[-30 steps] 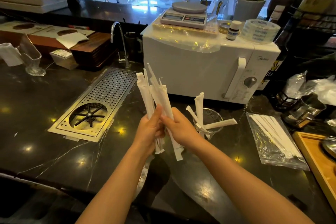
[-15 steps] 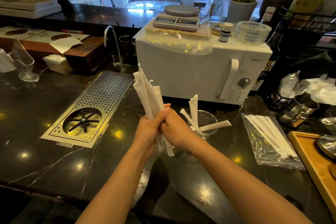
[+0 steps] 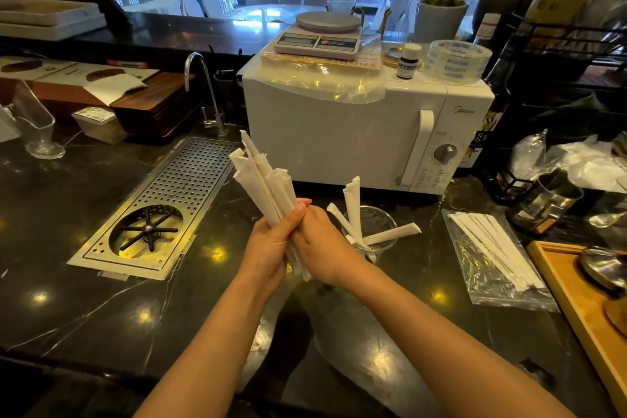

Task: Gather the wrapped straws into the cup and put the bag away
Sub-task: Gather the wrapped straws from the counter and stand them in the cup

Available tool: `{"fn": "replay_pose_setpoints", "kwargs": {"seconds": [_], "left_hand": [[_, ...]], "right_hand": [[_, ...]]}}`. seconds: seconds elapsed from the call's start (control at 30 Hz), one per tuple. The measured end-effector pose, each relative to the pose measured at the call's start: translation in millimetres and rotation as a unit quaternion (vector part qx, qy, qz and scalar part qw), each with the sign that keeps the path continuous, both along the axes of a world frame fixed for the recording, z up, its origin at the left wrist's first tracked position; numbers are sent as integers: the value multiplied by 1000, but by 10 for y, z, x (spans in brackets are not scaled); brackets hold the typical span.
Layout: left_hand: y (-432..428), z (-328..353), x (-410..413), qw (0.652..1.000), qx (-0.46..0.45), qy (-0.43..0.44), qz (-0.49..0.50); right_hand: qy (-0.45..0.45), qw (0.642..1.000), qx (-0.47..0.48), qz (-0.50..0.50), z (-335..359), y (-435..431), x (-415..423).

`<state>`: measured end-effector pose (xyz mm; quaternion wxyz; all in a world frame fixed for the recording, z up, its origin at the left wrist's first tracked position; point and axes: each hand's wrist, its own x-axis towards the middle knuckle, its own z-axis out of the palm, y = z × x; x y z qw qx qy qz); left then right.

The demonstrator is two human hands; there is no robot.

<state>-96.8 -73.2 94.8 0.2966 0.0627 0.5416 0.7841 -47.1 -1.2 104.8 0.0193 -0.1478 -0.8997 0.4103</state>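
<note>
squared up tighter now, straw bundle (image 3: 263,180) gripped between left hand (image 3: 271,241) and right hand (image 3: 322,244), tilted left.

Both bare forearms reach forward and meet at the middle. The left hand (image 3: 271,241) and right hand (image 3: 322,244) press together, fingers curled closed around a bundle.

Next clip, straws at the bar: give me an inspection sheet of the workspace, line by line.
Surface: dark marble counter, glossy, with inset drain grate.
Job's things: straw bundle in both hands; glass cup holds three straws; bag lies flat, straws inside.
Clutter: microwave, scale, tape roll, wooden tray.
Hands: left hand and right hand clasp the bundle.
Cables: nothing seen.
Surroundings: dining room with covered chairs.
</note>
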Motion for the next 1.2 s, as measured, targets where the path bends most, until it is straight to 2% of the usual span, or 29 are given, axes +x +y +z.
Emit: {"fn": "replay_pose_setpoints", "kwargs": {"seconds": [0.47, 0.67, 0.73, 0.9, 1.0, 1.1, 1.2], "left_hand": [[228, 132, 226, 999, 14, 41, -31], [629, 56, 471, 991, 28, 69, -108], [788, 47, 606, 987, 24, 77, -140], [918, -35, 721, 983, 4, 121, -138], [965, -34, 775, 972, 9, 167, -165], [1048, -104, 826, 956, -16, 214, -201], [1135, -190, 869, 957, -39, 197, -212]], "right_hand": [[13, 998, 43, -38, 203, 284, 473], [33, 994, 30, -105, 264, 576, 918], [44, 990, 10, -132, 249, 711, 1087], [77, 983, -44, -163, 255, 815, 1196], [115, 976, -105, -150, 272, 843, 1185], [133, 975, -123, -132, 238, 848, 1173], [161, 965, -138, -155, 111, 864, 1170]]}}
